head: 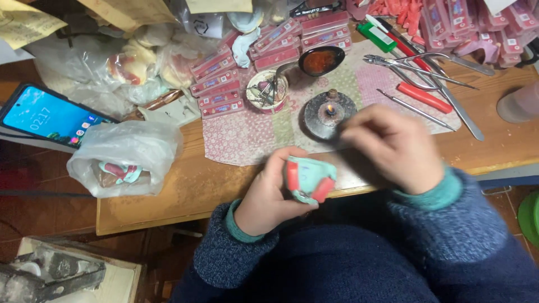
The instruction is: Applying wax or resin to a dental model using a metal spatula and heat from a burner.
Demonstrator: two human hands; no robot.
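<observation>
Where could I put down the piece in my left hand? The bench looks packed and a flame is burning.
Bare wood lies along the bench's front edge, between the plastic bag and the left hand. More shows right of the patterned cloth, below the metal instruments. The back is crowded with pink boxes, and the small burner is lit.

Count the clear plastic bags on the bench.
3 at least: one crumpled clear plastic bag at the wooden bench's front left, beside the phone, and two heaped behind it. Clutter at the back may hide more.
</observation>
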